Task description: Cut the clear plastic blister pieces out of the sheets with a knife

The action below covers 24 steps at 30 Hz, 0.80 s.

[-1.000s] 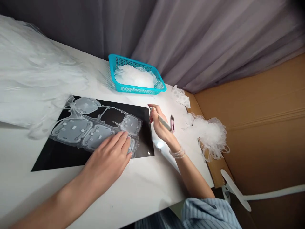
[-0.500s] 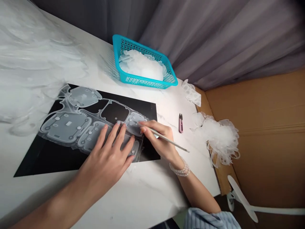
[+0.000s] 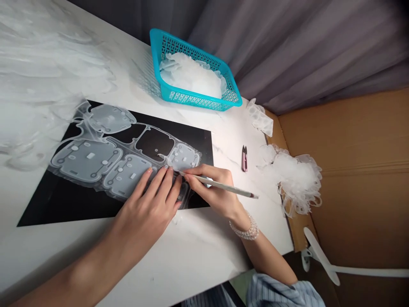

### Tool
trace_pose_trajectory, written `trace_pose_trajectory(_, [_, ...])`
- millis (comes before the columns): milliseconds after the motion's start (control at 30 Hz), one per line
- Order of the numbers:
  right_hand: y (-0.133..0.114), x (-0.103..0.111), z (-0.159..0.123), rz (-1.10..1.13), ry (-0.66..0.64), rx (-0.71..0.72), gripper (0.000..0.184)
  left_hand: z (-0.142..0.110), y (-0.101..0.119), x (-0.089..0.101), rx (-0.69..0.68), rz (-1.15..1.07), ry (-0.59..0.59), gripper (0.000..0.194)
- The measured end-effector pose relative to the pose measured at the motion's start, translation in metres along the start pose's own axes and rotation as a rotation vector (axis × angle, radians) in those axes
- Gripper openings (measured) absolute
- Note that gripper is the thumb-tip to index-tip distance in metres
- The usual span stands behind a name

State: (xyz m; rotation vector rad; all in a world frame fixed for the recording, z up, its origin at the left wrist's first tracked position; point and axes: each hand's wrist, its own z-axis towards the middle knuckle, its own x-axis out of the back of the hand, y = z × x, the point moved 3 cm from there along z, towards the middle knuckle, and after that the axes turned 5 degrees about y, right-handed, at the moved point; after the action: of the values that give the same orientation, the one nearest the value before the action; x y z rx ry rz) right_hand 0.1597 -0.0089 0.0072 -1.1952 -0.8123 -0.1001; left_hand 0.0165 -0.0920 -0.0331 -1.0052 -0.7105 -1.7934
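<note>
A translucent silicone sheet of rounded, moulded panels (image 3: 87, 158) lies on a black mat (image 3: 72, 198). My left hand (image 3: 150, 202) rests flat on its lower right part, fingers slightly apart, covering some of the panels. My right hand (image 3: 214, 187) pinches a slim grey pen-like tool (image 3: 233, 189). Its back end points right. The working tip is beside my left fingertips, near the lower edge of the small right-hand panel (image 3: 183, 157), too small to make out. One opening (image 3: 155, 143) in the sheet shows bare black mat.
A turquoise basket (image 3: 200, 101) of translucent pieces stands at the back. Pink-handled thread snips (image 3: 244, 159) lie to the right. Translucent scraps (image 3: 295, 179) are heaped at the table's right edge beside cardboard (image 3: 361, 170). A large translucent pile (image 3: 47, 72) fills the left.
My right hand has brought the tool tip down and left, from the small panel to its lower edge near my left fingers. The view has shifted slightly; my left hand stays on the sheet.
</note>
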Motion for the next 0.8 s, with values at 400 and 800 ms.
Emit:
trace_pose_trajectory(400, [-0.003,0.0,0.003,-0.243,-0.103,0.29,0.017,0.002,0.0,0.003,-0.008,0.0,-0.001,0.041])
trace_pose_trajectory(800, [-0.011,0.002,-0.005,-0.602,-0.248,0.5,0.029,-0.001,0.003,-0.001,-0.012,0.02,-0.015,0.042])
